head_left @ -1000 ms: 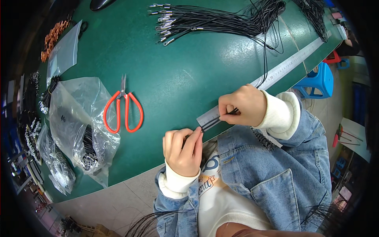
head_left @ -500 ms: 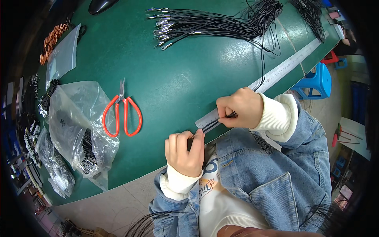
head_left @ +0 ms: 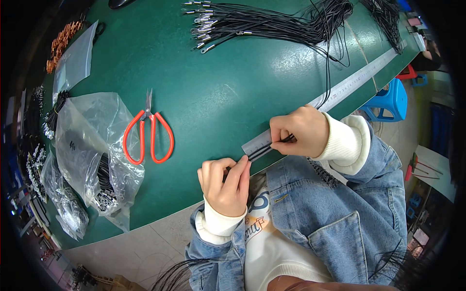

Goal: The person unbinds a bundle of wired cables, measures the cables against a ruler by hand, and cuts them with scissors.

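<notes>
Thin black cables (head_left: 261, 150) lie along the near end of a long steel ruler (head_left: 345, 88), close to the table's front edge. My right hand (head_left: 302, 132) is closed around them, pressed down over the ruler. Past it, the cables run up toward the large bundle. At the ruler's end, the thumb and index finger of my left hand (head_left: 224, 188) pinch the cable tips; its other fingers are curled. The tips themselves are mostly hidden by the fingertips.
A bundle of black cables with metal ring terminals (head_left: 272, 26) lies at the back; another bundle (head_left: 383, 24) is far right. Red-handled scissors (head_left: 154, 138) rest left, beside clear plastic bags (head_left: 80, 140). Copper-coloured parts (head_left: 63, 43) lie far left. A blue stool (head_left: 391, 102) stands off the right edge.
The view has shifted slightly. My left hand's index finger now stands further from its curled fingers, with the pinch still at the cable tips. My right hand keeps its grip at about the same ruler spot.
</notes>
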`<act>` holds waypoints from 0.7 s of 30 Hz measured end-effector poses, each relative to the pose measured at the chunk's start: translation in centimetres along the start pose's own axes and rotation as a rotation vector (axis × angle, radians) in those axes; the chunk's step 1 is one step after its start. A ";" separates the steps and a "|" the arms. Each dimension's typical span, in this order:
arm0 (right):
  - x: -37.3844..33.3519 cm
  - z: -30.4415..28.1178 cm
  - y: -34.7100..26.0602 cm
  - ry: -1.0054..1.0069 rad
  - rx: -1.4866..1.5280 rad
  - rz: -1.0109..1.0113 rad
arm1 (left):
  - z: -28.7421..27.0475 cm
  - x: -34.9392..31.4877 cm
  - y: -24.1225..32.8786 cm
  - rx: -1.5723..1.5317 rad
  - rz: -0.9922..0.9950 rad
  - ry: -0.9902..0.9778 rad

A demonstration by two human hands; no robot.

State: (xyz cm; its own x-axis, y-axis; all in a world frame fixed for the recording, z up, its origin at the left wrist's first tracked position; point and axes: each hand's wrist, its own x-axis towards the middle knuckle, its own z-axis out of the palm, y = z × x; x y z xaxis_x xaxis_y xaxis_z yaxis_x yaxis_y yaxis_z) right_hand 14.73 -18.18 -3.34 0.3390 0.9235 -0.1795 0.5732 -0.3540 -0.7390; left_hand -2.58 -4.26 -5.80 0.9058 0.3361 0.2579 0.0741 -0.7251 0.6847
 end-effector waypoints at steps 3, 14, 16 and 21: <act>0.0 0.2 0.0 0.008 0.006 -0.007 | 0.0 0.0 0.0 0.003 -0.006 -0.001; -0.5 -1.0 -0.1 -0.081 -0.055 0.031 | -0.3 0.5 0.3 0.038 0.039 -0.044; -1.0 -1.4 0.3 -0.090 -0.078 0.042 | -0.3 0.6 0.4 0.036 0.011 -0.037; -2.0 -2.8 1.6 -0.135 -0.052 0.052 | -0.3 0.5 0.5 0.018 -0.003 -0.027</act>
State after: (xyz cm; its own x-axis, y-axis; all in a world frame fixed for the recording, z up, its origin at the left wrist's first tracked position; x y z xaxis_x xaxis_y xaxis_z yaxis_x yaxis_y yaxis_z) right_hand 17.03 -21.03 -2.38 0.2677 0.9139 -0.3051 0.5966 -0.4059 -0.6923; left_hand -2.25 -4.22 -5.13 0.9165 0.3222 0.2372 0.0842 -0.7349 0.6729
